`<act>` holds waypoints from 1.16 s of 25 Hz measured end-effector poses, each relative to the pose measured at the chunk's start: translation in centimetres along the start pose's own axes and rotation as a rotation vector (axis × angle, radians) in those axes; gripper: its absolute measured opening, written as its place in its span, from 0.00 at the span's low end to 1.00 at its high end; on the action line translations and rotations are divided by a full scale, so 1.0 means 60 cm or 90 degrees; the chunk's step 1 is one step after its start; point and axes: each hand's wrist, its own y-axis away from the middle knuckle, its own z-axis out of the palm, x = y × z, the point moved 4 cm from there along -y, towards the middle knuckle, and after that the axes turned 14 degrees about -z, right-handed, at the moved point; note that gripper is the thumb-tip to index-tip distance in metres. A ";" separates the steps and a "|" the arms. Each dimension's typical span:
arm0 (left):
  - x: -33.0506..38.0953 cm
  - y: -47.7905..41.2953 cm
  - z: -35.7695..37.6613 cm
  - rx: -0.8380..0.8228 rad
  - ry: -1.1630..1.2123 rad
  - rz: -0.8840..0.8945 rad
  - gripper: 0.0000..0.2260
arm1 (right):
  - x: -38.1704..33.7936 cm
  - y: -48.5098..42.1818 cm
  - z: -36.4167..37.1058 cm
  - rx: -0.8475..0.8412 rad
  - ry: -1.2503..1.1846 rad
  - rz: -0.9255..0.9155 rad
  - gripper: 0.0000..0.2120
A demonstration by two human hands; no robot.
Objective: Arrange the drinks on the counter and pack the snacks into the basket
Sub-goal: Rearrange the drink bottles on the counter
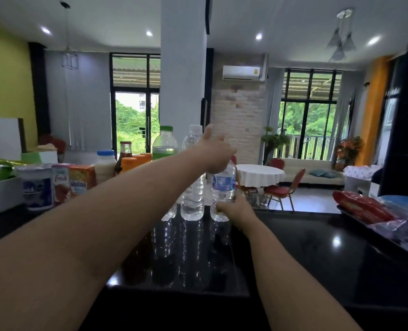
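Two bare forearms reach into view from the bottom edge, the left one broad and close to the camera, the right one narrower. No sleeve shows on either arm up to the frame edge. The left hand (216, 151) and the right hand (234, 210) carry no glove, and no watch or band shows at either wrist. Whether any finger carries a ring cannot be told.

Under the hands the worktop (317, 247) is glossy black and mirror-smooth, the water bottle (223, 189) between them is clear ribbed plastic with a glossy label, the cartons (82, 180) left of them look like printed card, and the snack packets (363, 207) to the right are shiny crinkled film.
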 end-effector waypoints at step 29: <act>-0.082 0.071 -0.002 0.246 0.112 -0.032 0.19 | -0.062 0.048 -0.024 0.158 0.098 -0.148 0.30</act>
